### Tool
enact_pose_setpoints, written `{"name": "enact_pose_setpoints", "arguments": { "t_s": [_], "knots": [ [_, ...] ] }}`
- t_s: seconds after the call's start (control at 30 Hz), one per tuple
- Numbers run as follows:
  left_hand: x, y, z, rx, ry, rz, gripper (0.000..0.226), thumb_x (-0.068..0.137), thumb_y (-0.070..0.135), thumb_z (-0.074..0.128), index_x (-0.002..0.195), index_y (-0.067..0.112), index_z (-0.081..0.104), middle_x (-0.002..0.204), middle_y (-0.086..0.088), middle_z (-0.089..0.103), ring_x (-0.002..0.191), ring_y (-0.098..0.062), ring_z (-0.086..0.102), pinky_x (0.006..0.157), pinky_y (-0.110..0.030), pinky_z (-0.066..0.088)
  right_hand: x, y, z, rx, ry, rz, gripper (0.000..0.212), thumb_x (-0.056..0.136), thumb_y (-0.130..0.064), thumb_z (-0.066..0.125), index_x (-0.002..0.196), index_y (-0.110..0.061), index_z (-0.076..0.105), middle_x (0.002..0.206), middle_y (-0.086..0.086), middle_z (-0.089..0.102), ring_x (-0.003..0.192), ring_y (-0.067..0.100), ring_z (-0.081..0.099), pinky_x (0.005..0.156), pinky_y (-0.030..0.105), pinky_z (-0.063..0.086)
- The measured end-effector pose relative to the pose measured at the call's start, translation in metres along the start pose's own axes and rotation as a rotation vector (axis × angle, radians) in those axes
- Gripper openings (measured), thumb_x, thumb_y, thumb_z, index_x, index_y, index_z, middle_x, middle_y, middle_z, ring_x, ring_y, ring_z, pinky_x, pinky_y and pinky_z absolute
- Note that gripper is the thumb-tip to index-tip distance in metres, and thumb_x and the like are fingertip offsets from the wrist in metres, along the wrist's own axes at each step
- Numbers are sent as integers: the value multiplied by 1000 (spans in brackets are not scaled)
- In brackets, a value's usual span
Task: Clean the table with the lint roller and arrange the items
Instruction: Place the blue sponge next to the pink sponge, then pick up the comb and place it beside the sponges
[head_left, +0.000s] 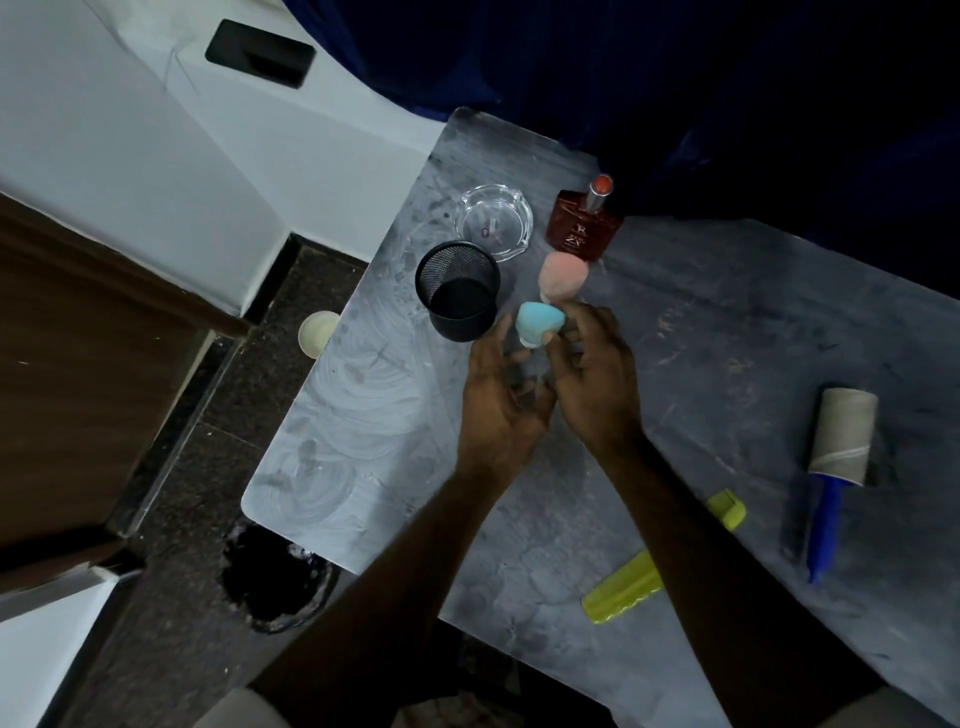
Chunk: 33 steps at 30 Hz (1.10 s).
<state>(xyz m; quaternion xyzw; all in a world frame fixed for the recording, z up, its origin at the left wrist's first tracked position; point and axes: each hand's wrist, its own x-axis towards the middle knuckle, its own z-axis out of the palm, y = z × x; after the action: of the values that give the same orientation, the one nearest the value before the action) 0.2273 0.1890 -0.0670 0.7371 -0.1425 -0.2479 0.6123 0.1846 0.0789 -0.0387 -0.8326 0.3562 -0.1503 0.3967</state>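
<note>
Grey scuffed tabletop (727, 322) was seen against a dark blue curtain (675, 78). A blue makeup sponge (537, 323) was pinched between the left hand (501, 395) and right hand (597, 379), beside a black mesh cup (460, 291). A peach sponge (562, 275), perfume bottle (584, 223) and glass ashtray (493, 221) were noted behind. The lint roller (836, 467) lay at right, well apart, near a yellow-green comb (623, 587).

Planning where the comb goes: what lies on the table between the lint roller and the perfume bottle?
Nothing: in the head view, the table is bare between the lint roller and the perfume bottle.
</note>
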Motion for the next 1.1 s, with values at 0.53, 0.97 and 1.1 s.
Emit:
{"name": "enact_pose_setpoints", "arguments": {
  "t_s": [0.53, 0.97, 1.1],
  "knots": [
    [-98, -5, 11, 501, -291, 25, 27, 83, 31, 75, 110, 30, 77, 100, 14, 78, 76, -10, 73, 73, -32, 63, -77, 73, -88, 81, 154, 244, 43, 89, -5, 64, 130, -16, 60, 121, 5, 67, 99, 19, 70, 86, 44, 61],
    [-168, -12, 65, 1219, -482, 362, 46, 82, 65, 69, 112, 31, 67, 109, 6, 66, 82, -25, 75, 53, -34, 54, -143, 127, -152, 136, 218, 335, 42, 88, 1, 61, 127, -14, 62, 118, 8, 70, 97, 22, 71, 85, 43, 61],
    [-175, -12, 71, 1245, -434, 257, 46, 82, 60, 74, 118, 33, 64, 114, 7, 63, 84, -27, 75, 55, -38, 55, -155, 134, -159, 116, 207, 337, 42, 88, -3, 62, 128, -17, 62, 116, 4, 71, 98, 17, 71, 85, 32, 60]
  ]
}}
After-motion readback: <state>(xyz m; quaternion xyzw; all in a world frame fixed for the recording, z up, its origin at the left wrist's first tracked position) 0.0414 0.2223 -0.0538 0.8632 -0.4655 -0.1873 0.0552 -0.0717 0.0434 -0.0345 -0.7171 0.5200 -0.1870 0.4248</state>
